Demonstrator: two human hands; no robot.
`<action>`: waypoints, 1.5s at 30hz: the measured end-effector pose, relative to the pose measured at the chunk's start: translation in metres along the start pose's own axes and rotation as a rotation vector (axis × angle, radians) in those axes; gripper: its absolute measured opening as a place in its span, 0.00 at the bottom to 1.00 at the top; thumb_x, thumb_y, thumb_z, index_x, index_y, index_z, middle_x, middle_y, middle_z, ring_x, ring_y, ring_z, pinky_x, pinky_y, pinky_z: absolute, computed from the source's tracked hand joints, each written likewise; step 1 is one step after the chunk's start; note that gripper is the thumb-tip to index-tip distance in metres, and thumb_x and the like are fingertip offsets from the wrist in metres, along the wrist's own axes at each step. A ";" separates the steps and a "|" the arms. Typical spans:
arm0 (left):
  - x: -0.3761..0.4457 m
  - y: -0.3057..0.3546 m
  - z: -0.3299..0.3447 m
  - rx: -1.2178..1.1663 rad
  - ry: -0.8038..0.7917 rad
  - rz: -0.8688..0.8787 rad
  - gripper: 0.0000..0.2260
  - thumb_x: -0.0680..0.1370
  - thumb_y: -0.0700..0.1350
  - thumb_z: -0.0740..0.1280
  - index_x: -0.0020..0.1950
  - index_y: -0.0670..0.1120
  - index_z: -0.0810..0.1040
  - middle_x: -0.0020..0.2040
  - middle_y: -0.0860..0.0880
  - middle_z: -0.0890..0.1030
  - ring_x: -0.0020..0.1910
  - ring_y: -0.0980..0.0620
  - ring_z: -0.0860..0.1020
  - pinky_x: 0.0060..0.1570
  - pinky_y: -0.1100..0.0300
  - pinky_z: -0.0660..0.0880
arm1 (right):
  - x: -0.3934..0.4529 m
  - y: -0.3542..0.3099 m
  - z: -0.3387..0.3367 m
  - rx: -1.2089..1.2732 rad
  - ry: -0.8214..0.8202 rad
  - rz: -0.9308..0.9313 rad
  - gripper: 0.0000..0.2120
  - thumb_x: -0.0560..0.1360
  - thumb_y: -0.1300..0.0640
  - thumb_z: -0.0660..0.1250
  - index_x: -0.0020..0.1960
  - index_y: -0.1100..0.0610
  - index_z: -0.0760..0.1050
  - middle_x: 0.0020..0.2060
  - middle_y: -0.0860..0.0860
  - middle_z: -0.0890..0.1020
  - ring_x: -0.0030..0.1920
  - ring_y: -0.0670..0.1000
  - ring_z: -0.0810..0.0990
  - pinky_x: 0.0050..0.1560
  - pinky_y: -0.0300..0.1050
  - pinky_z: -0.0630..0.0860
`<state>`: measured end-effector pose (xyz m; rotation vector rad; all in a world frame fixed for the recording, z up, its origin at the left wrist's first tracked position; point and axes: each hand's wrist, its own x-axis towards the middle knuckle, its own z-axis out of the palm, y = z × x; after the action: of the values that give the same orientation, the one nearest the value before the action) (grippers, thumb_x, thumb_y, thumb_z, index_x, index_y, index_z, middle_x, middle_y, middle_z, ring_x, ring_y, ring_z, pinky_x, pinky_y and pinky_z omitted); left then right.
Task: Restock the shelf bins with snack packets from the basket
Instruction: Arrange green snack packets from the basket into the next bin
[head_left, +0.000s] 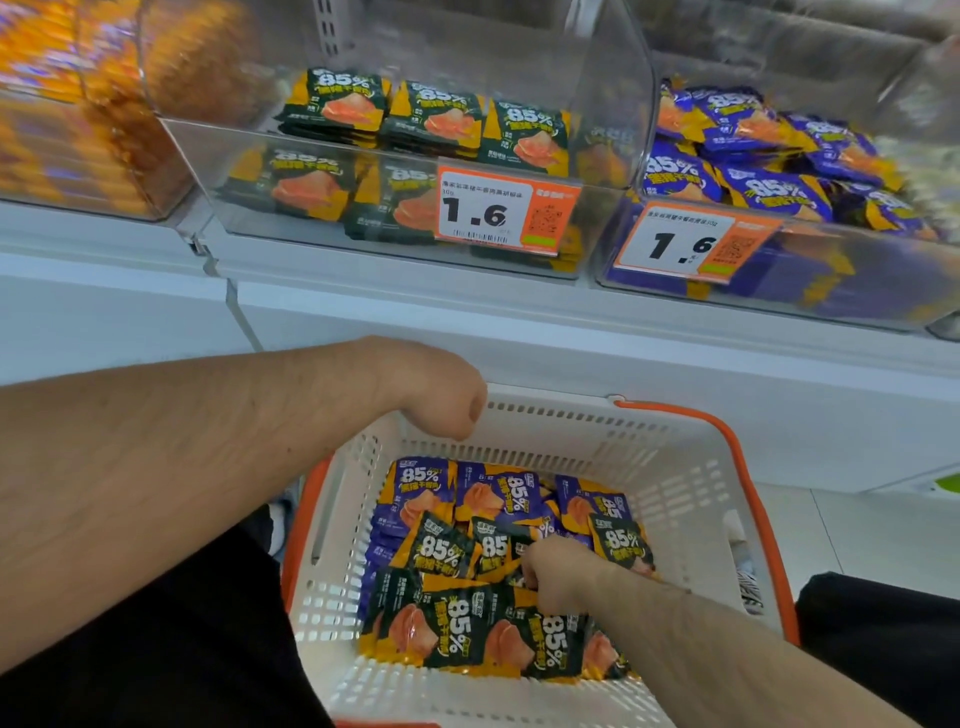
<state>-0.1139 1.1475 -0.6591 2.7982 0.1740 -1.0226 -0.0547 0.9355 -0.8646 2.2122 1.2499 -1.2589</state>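
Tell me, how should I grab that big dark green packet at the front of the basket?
Pinch the dark green packet by its upper sealed edge, coming from above. It lies flat on the pile, so that thin edge is probably easiest to lift.

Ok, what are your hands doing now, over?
Right hand down in white plastic basket, grip closing on dark green snack packets. Left hand curled over basket rim, holding nothing seen. Nothing blocking clear shelf bins.

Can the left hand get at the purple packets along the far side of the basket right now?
Probably yes. The left hand hangs curled at the basket far rim, holding nothing, directly above the purple packets. These lie uncovered on top, and the right hand works nearer the middle, out of that path.
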 end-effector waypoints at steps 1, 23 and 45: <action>-0.001 0.001 0.001 -0.002 0.000 0.000 0.15 0.83 0.48 0.58 0.66 0.47 0.76 0.61 0.50 0.78 0.49 0.52 0.74 0.49 0.58 0.68 | -0.001 -0.003 0.003 0.006 0.017 -0.003 0.11 0.71 0.68 0.64 0.53 0.60 0.77 0.46 0.56 0.79 0.45 0.55 0.77 0.42 0.50 0.76; -0.048 -0.031 -0.050 -0.871 0.211 0.087 0.11 0.78 0.35 0.65 0.58 0.46 0.78 0.51 0.47 0.81 0.50 0.44 0.80 0.41 0.56 0.78 | -0.123 -0.052 -0.207 -0.045 1.452 -0.482 0.16 0.67 0.58 0.74 0.54 0.58 0.81 0.48 0.54 0.79 0.51 0.56 0.76 0.49 0.51 0.72; -0.070 -0.077 -0.102 -1.110 1.334 -0.098 0.11 0.82 0.50 0.59 0.49 0.48 0.79 0.44 0.51 0.82 0.42 0.53 0.78 0.43 0.56 0.72 | -0.144 -0.094 -0.378 -0.492 1.278 -0.039 0.33 0.73 0.69 0.61 0.77 0.57 0.59 0.66 0.57 0.76 0.57 0.62 0.80 0.51 0.54 0.78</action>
<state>-0.1155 1.2383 -0.5451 1.8797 0.7159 0.8681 0.0413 1.1452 -0.5191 2.5117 1.6688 0.6533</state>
